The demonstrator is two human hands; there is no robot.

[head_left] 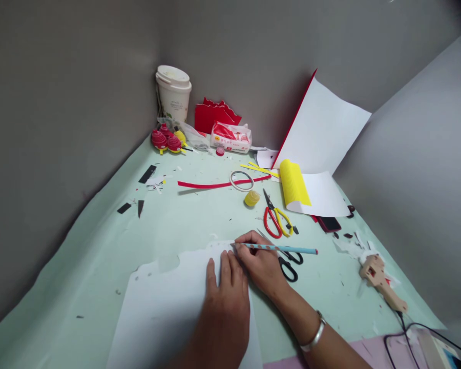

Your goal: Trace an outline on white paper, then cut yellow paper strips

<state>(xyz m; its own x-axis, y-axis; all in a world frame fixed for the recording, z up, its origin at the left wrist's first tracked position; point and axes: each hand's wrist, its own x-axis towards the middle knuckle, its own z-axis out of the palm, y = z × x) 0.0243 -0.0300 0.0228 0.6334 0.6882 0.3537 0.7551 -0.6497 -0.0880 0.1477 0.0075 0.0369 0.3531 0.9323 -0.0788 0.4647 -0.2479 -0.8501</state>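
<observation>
Near edge of the worktop [100, 271]: smooth white sheet [161, 312], far edge already notched, the rest whole with no drawn outline discernible, left hand [227, 300] flat on it and clasping nothing, right hand [262, 264] pinching a slim blue pencil [282, 249], tip at the sheet's far right corner. Mid-worktop, a tight yellow coil [252, 198] and a flat red strip [205, 186] (unwound, so presumably unused). Towards the far left corner, ribbed red domes [160, 139], seemingly finished.
</observation>
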